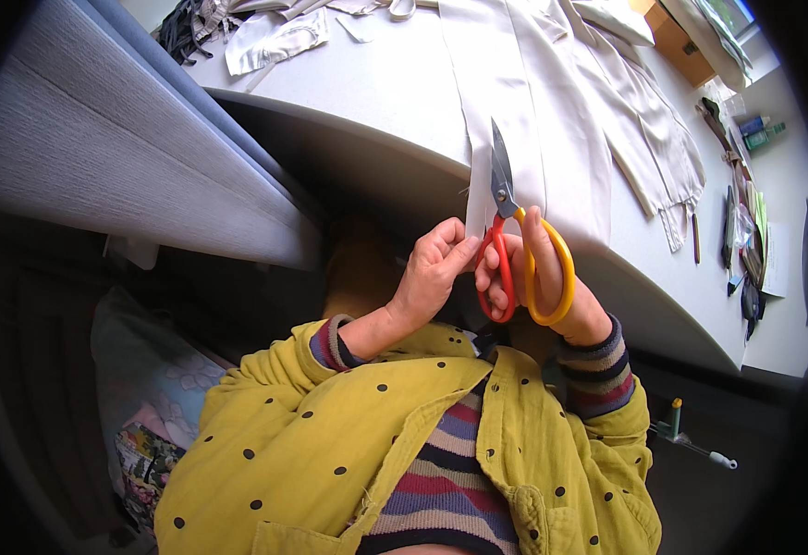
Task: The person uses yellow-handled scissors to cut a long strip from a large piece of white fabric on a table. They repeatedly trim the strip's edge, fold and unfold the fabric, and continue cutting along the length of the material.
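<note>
A pair of scissors (503, 187) with one red and one yellow handle loop is in my right hand (546, 270). Its dark blades point away from me, over a strip at the edge of pale satiny fabric (563, 139). How far apart the blades are is hard to tell. My left hand (434, 270) pinches the near end of the pale strip (477, 201) between thumb and fingers, just left of the red loop. The fabric lies across the white table (390, 83) and hangs over its near edge.
Left of me stands a padded board covered in blue-grey cloth (133, 152). Pale fabric scraps (279, 43) and dark cords (185, 31) lie at the table's far left. Small bottles (764, 132), a pencil (696, 238) and assorted tools are to the right. Bundled floral cloth (151, 444) sits low at left.
</note>
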